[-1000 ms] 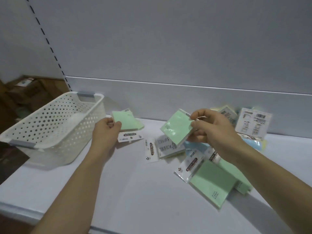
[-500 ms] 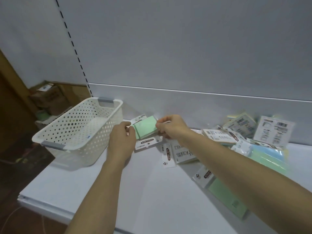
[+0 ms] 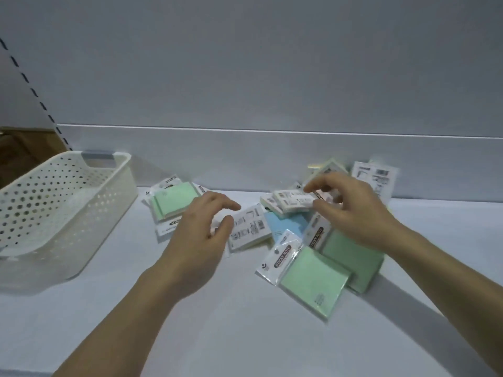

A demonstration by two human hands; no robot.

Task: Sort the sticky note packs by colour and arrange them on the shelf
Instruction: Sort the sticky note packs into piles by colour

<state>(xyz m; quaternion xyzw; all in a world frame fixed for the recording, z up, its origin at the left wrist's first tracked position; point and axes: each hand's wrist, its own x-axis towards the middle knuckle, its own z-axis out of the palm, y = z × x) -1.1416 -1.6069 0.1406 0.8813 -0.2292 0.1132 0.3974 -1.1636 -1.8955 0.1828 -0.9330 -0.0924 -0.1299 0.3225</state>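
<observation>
At L end of shelf a basket is set. Small stack of packs is laid just R of it, by back wall. Loose heap of packs is piled further R, some overlapped.

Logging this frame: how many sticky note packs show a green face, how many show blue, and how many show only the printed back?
Green-face packs: 3
Blue-face pack: 1
Printed-back packs: 3
Total: 7 clearly countable; stacked or blurred packs may add more.
</observation>
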